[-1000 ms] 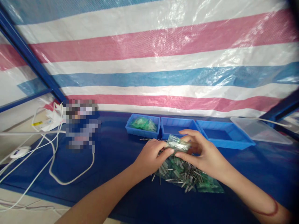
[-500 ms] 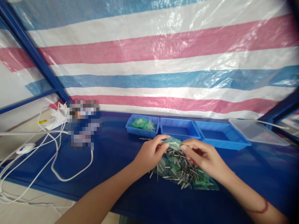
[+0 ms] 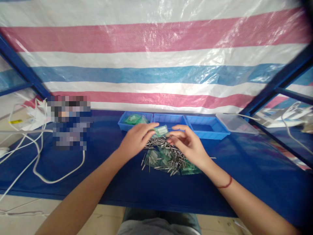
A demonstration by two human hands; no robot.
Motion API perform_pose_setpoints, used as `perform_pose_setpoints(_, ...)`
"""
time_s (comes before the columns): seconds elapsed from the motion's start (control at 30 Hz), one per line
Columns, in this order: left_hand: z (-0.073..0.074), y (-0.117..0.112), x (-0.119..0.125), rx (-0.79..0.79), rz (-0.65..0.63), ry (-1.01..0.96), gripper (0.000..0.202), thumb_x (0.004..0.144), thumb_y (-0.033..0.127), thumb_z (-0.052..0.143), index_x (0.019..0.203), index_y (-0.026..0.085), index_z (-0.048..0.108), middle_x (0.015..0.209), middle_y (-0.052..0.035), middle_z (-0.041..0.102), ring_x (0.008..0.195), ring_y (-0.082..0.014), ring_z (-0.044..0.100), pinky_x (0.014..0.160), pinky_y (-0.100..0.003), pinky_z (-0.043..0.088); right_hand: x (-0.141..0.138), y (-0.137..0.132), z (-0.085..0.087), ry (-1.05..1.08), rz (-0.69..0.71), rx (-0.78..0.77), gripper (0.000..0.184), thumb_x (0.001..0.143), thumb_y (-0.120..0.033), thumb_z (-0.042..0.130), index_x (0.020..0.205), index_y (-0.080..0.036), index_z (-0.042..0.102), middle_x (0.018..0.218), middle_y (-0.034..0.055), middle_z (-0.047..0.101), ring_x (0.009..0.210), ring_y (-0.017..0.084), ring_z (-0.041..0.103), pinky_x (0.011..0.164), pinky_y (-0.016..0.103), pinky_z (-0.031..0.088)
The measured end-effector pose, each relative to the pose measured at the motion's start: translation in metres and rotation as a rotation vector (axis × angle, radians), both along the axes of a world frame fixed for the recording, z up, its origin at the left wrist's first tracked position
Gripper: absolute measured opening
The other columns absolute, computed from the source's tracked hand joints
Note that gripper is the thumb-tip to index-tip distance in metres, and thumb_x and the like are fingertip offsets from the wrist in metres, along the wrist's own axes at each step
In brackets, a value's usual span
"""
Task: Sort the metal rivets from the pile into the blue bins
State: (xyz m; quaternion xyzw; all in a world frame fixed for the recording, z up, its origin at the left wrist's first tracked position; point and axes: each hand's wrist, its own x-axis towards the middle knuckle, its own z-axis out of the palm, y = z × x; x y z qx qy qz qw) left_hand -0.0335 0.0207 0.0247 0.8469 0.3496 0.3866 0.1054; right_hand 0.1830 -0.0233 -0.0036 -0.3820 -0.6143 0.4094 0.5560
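Between thumb and fingers, my left hand (image 3: pixel 133 140) pinches a small green-tinted plastic bag (image 3: pixel 160 131) with pale, rod-shaped pieces inside. To the right of this bag is my right hand (image 3: pixel 190 147), its fingers spread and curved, with nothing visibly held. Below both hands lies a heap of thin metal pins (image 3: pixel 177 160) that look like blind rivets. More green plastic bags (image 3: pixel 154 157) lie among and under the pins, partly covered by them.
Behind the heap stand a blue bin with green bags (image 3: pixel 134 120), a middle blue bin (image 3: pixel 168 120) and a right blue bin (image 3: pixel 207 126). A clear plastic lid (image 3: pixel 236 124) lies farther right. White cables (image 3: pixel 58 181) loop across the blue table's left side.
My right hand's fingers have spread and come away from the bag, which stays in my left hand. The camera view has shifted, bringing my lap into sight.
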Motion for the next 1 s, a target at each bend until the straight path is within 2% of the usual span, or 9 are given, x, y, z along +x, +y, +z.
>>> perform_pose_setpoints(0.07, 0.011, 0.015, -0.021, 0.166, 0.150, 0.070, 0.027, 0.093, 0.032, 0.049, 0.115, 0.024, 0.062, 0.106, -0.0031, 0.070, 0.101, -0.0207, 0.061, 0.095, -0.035, 0.042, 0.001, -0.001, 0.003, 0.016, -0.045, 0.056, 0.031, 0.085, -0.030, 0.062, 0.112, -0.025, 0.047, 0.093, 0.0022, 0.067, 0.072, 0.013, 0.065, 0.072, 0.031, 0.053)
perform_pose_setpoints(0.13, 0.018, 0.031, -0.041, 0.222, 0.301, 0.082, 0.027, 0.095, 0.032, 0.045, 0.112, 0.023, 0.064, 0.108, -0.0041, 0.070, 0.104, -0.0213, 0.060, 0.096, -0.035, 0.041, 0.003, -0.003, 0.008, 0.010, -0.085, 0.092, 0.030, 0.085, -0.028, 0.061, 0.111, -0.025, 0.047, 0.090, 0.0007, 0.065, 0.066, 0.011, 0.063, 0.068, 0.029, 0.052)
perform_pose_setpoints(0.23, 0.014, 0.051, -0.058, 0.159, 0.295, 0.217, 0.029, 0.095, 0.030, 0.041, 0.107, 0.022, 0.066, 0.108, -0.0053, 0.070, 0.103, -0.0216, 0.060, 0.094, -0.035, 0.041, 0.006, -0.003, 0.013, -0.010, -0.119, 0.100, 0.030, 0.085, -0.028, 0.060, 0.111, -0.026, 0.046, 0.087, -0.0012, 0.061, 0.060, 0.010, 0.059, 0.063, 0.027, 0.050)
perform_pose_setpoints(0.37, -0.001, 0.064, -0.057, 0.040, 0.242, 0.342, 0.029, 0.092, 0.025, 0.040, 0.105, 0.021, 0.066, 0.107, -0.0046, 0.070, 0.101, -0.0222, 0.059, 0.090, -0.036, 0.041, 0.009, -0.002, 0.010, -0.091, -0.138, 0.076, 0.030, 0.086, -0.029, 0.059, 0.112, -0.026, 0.045, 0.085, -0.0018, 0.058, 0.059, 0.010, 0.057, 0.058, 0.026, 0.048)
perform_pose_setpoints(0.53, -0.007, 0.061, -0.050, 0.035, 0.304, 0.441, 0.030, 0.092, 0.028, 0.040, 0.097, 0.021, 0.069, 0.106, -0.0048, 0.067, 0.099, -0.0229, 0.054, 0.085, -0.038, 0.037, 0.010, -0.004, 0.008, -0.357, -0.229, 0.117, 0.025, 0.087, -0.028, 0.056, 0.111, -0.023, 0.049, 0.081, -0.0009, 0.059, 0.062, 0.012, 0.056, 0.060, 0.026, 0.047)
perform_pose_setpoints(0.67, -0.011, 0.057, -0.045, 0.053, 0.370, 0.510, 0.035, 0.094, 0.035, 0.040, 0.085, 0.022, 0.072, 0.103, -0.0049, 0.066, 0.097, -0.0240, 0.050, 0.082, -0.040, 0.033, 0.014, -0.008, 0.021, -0.656, -0.274, 0.224, 0.013, 0.088, -0.026, 0.052, 0.099, -0.020, 0.057, 0.075, -0.0001, 0.062, 0.061, 0.012, 0.055, 0.061, 0.025, 0.044)
perform_pose_setpoints(0.73, -0.012, 0.054, -0.042, 0.074, 0.408, 0.492, 0.033, 0.094, 0.035, 0.041, 0.090, 0.023, 0.072, 0.106, -0.0050, 0.065, 0.101, -0.0258, 0.048, 0.083, -0.042, 0.032, 0.025, -0.008, 0.029, -0.828, -0.221, 0.225, 0.011, 0.088, -0.027, 0.051, 0.091, -0.020, 0.060, 0.075, 0.0002, 0.063, 0.061, 0.012, 0.055, 0.061, 0.025, 0.043)
perform_pose_setpoints(0.87, -0.009, 0.044, -0.034, 0.130, 0.441, 0.346, 0.032, 0.093, 0.037, 0.045, 0.118, 0.025, 0.061, 0.115, -0.0071, 0.060, 0.109, -0.0280, 0.044, 0.089, -0.044, 0.032, 0.056, -0.007, 0.033, -1.111, 0.015, -0.022, 0.026, 0.082, -0.045, 0.058, 0.091, -0.021, 0.063, 0.076, 0.0008, 0.062, 0.065, 0.015, 0.057, 0.062, 0.027, 0.042)
perform_pose_setpoints(1.0, -0.003, 0.028, -0.019, 0.143, 0.281, 0.263, 0.030, 0.093, 0.034, 0.046, 0.117, 0.023, 0.061, 0.115, -0.0073, 0.059, 0.110, -0.0256, 0.045, 0.094, -0.042, 0.033, 0.075, -0.007, 0.022, -1.171, 0.185, -0.302, 0.059, 0.068, -0.060, 0.067, 0.112, -0.021, 0.058, 0.089, 0.0038, 0.062, 0.073, 0.018, 0.059, 0.065, 0.028, 0.045)
